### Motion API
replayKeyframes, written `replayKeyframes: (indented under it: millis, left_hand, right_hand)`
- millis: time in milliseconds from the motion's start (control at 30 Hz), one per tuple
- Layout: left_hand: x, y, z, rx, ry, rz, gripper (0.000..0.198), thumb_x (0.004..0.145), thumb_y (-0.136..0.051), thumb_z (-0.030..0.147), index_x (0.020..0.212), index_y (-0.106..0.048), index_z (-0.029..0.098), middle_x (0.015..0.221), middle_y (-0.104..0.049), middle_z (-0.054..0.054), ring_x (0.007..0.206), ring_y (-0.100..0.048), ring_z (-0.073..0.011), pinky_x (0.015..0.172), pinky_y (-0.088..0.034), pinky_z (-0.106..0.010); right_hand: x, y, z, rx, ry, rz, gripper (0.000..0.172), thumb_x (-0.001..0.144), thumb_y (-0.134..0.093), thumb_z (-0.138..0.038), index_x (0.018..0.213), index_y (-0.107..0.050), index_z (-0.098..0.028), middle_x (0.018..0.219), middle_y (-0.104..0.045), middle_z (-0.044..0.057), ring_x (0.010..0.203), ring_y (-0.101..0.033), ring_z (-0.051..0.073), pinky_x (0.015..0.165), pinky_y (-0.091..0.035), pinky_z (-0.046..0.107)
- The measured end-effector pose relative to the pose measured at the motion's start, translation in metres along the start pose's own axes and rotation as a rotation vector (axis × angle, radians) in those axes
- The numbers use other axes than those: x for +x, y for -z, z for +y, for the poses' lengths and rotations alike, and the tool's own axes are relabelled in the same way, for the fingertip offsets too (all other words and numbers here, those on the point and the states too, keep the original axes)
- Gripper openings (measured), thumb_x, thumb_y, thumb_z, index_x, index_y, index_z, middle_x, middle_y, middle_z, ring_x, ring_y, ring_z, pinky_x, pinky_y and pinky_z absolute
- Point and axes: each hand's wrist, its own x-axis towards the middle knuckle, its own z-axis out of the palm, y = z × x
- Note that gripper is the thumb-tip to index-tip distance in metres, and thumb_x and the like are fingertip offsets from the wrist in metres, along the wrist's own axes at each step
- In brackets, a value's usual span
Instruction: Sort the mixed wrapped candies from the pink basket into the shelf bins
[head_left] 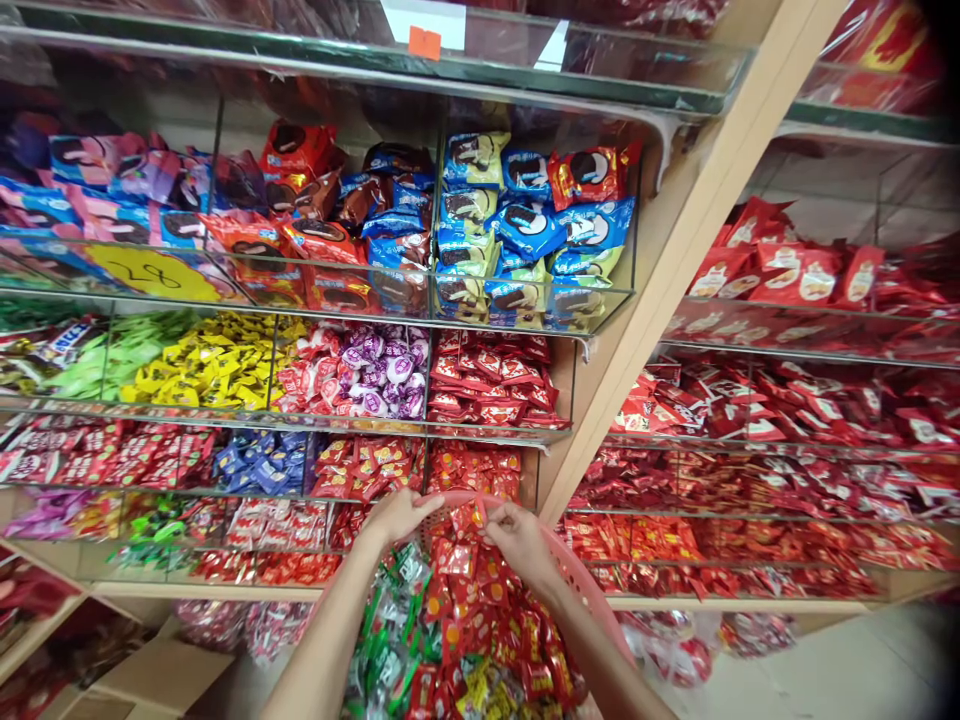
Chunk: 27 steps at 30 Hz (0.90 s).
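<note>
A pink plastic basket [592, 590] with a perforated wall is in front of me, tilted against the lower shelves. Green wrapped candies [386, 635], red candy packets [480, 600] and a few yellow-wrapped ones [487, 690] fill it. My left hand [401, 517] is closed on the far left of the basket's rim, its thumb pointing along the edge. Inside the far rim, my right hand [521, 540] has its fingers curled in a pinch at a small red candy packet [474, 514]. Its lower fingers are partly hidden.
Glass-fronted shelves hold wrapped sweets: blue cookie packs [529, 230], yellow candies [217, 360], purple-and-white candies [386, 370] and red packets [491, 380]. A slanting wooden post [675, 270] divides them from another rack. A cardboard box [161, 675] and bagged sweets [675, 650] are on the floor.
</note>
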Motion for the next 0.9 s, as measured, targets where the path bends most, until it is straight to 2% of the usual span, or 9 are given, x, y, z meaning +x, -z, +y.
replayKeyframes:
  millis: [267,433,633,900]
  left_hand:
    - [-0.003,0.003,0.004,0.002,0.016,0.019,0.07,0.066,-0.026,0.084,0.059,-0.053,0.02,0.055,-0.059,-0.003,0.058,-0.058,-0.0196,0.053,-0.031,-0.024]
    - [-0.005,0.004,0.004,-0.002,0.005,0.013,0.07,0.066,-0.025,0.085,0.058,-0.053,0.021,0.055,-0.06,-0.003,0.059,-0.059,-0.0203,0.053,-0.033,-0.025]
    - [-0.005,0.004,0.004,0.002,-0.006,0.012,0.069,0.067,-0.025,0.083,0.056,-0.052,0.021,0.055,-0.059,-0.003,0.06,-0.059,-0.0204,0.055,-0.033,-0.025]
    - [-0.004,0.004,0.004,0.001,-0.016,0.01,0.067,0.067,-0.025,0.083,0.052,-0.046,0.021,0.051,-0.053,-0.001,0.055,-0.054,-0.0181,0.053,-0.032,-0.024]
  right_hand:
    - [-0.011,-0.007,-0.014,0.093,-0.097,-0.013,0.013,0.063,-0.06,-0.03,0.065,-0.053,-0.018,0.068,-0.059,-0.001,0.065,-0.062,0.018,0.06,-0.055,0.032]
    - [-0.016,-0.008,-0.019,0.026,-0.113,0.006,0.016,0.063,-0.062,-0.033,0.06,-0.054,-0.019,0.061,-0.058,-0.001,0.06,-0.059,0.017,0.057,-0.056,0.032]
    - [-0.017,-0.009,-0.016,-0.028,-0.064,0.022,0.03,0.063,-0.065,-0.046,0.054,-0.054,-0.02,0.049,-0.053,-0.002,0.05,-0.054,0.015,0.052,-0.051,0.028]
    - [-0.018,-0.007,-0.016,-0.162,-0.019,0.053,0.036,0.066,-0.062,-0.052,0.051,-0.052,-0.021,0.048,-0.056,0.0,0.05,-0.055,0.017,0.049,-0.045,0.027]
